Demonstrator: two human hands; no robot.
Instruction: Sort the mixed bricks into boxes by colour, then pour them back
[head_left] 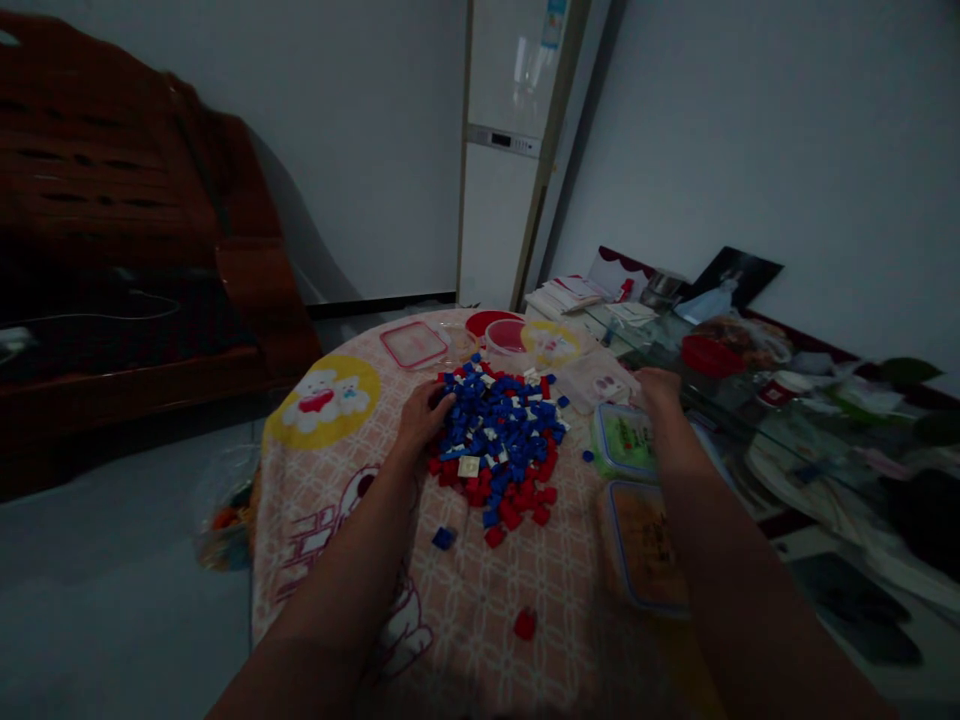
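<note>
A heap of small blue, red and white plastic building blocks [502, 425] lies on the round table. My left hand [421, 415] rests at the heap's left edge, thumb apart from the fingers and nothing held; some fingertips are hidden. At the far right of the table, my right hand [658, 388] is closed at the edge of a clear plastic box [596, 382]. Its fingertips are partly hidden. Below that hand stand a box with green contents [624, 440] and one with orange contents [646, 545], both with blue-rimmed lids.
Red-rimmed lid [414, 344] and round red tub [506, 335] sit at the table's far side. A loose blue block [443, 538] and red block [525, 625] lie nearer me. A cluttered glass table [795, 440] adjoins on the right; a wooden bench [247, 250] stands left.
</note>
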